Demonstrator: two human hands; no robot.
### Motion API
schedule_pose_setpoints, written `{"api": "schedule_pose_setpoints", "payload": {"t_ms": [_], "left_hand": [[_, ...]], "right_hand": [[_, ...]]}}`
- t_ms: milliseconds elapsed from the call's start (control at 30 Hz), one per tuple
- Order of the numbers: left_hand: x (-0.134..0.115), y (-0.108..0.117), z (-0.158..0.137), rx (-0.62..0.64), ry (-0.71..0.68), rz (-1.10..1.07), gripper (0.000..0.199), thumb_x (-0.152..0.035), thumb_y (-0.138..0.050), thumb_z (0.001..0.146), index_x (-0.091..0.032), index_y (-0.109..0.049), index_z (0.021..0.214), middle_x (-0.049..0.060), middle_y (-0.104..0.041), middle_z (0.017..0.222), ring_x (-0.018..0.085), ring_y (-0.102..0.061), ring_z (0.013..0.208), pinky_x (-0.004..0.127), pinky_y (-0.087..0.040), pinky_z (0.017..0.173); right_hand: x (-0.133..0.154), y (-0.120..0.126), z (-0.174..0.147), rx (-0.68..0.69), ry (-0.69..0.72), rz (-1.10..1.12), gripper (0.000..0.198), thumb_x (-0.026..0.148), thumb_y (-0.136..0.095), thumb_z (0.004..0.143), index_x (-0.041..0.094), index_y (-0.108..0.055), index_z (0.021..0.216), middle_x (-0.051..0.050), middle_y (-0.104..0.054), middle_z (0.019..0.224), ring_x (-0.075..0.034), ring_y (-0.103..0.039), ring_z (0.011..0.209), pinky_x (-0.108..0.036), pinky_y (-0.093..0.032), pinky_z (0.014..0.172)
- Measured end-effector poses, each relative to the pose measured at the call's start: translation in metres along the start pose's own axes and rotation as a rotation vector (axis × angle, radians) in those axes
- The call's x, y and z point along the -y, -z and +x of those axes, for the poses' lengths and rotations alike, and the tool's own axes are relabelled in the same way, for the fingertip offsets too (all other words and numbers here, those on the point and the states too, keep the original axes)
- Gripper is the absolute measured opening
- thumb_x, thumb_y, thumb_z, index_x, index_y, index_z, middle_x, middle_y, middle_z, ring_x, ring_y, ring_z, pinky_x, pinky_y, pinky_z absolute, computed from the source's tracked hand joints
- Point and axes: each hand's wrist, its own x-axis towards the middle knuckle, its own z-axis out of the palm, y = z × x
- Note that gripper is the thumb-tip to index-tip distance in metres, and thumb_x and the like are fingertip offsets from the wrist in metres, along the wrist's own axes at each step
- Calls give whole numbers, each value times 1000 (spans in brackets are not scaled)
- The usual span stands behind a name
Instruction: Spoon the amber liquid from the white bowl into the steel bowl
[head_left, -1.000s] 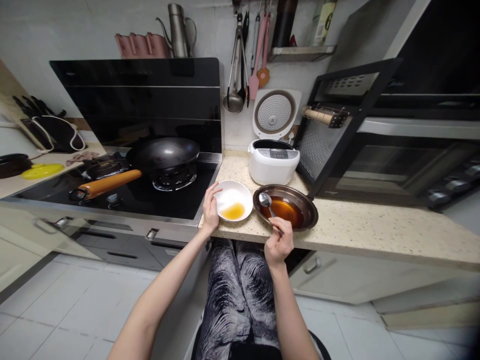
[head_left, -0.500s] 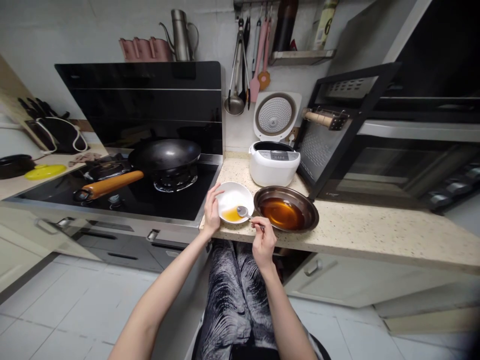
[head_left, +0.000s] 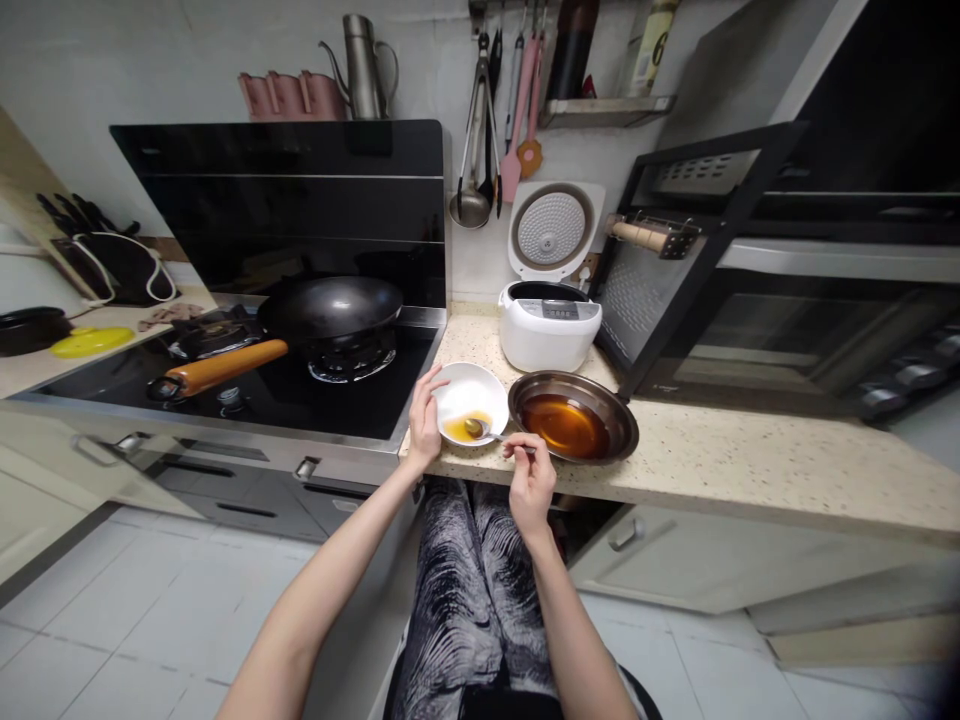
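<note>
A white bowl (head_left: 471, 385) stands near the counter's front edge, tilted slightly toward me, with a shallow pool of yellow-orange liquid (head_left: 459, 428) at its near side. My left hand (head_left: 425, 420) grips the bowl's left rim, thumb and fingers closed on it. Pinched in my right hand (head_left: 531, 478) is a metal spoon (head_left: 491, 434), its head dipped in the liquid. Just right of the bowl sits a dark metal basin (head_left: 626, 420) holding clear amber-brown liquid (head_left: 566, 425).
A white rice cooker (head_left: 551, 335) with its lid raised stands behind the basin. On the left, a black wok (head_left: 334, 308) with a wooden handle rests on the gas stove (head_left: 285, 415). A black oven (head_left: 795, 340) occupies the right. Utensils hang on the wall, including a ladle (head_left: 470, 208).
The spoon's head has lowered into the yellow liquid, shifting slightly left and down. My right hand has moved a little to the right. The left hand still holds the bowl.
</note>
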Motion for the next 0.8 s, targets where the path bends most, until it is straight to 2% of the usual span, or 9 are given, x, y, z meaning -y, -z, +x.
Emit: {"api": "schedule_pose_setpoints", "payload": {"t_ms": [167, 367, 533, 800], "left_hand": [[0, 0, 0, -1, -3, 1, 39, -39, -35, 105, -20, -67, 117, 13, -57, 145, 29, -52, 138, 53, -37, 118], [0, 0, 0, -7, -16, 0, 38, -37, -35, 105, -19, -67, 116, 13, -58, 144, 29, -52, 137, 53, -38, 117], [0, -1, 0, -4, -16, 0, 37, -34, -35, 105, -19, -67, 116, 13, -58, 144, 28, -52, 136, 53, -38, 117], [-1, 0, 0, 0, -4, 12, 38, -36, -34, 104, -19, -67, 116, 14, -57, 144, 29, -53, 136, 54, -38, 117]], "right_hand": [[-1, -4, -3, -14, -103, 116, 19, 34, -49, 102, 21, -61, 93, 0, -64, 82, -13, -62, 71, -26, -52, 69], [-2, -15, -6, -24, -158, 222, 20, 36, -52, 101, 20, -61, 93, -1, -65, 85, -12, -63, 72, -26, -53, 69], [1, -22, -8, -61, -154, 266, 20, 36, -53, 101, 20, -61, 93, -1, -65, 84, -12, -63, 71, -26, -53, 69], [6, -19, -5, -122, -103, 187, 20, 35, -50, 101, 20, -60, 93, -2, -65, 86, -13, -63, 71, -28, -54, 70]]}}
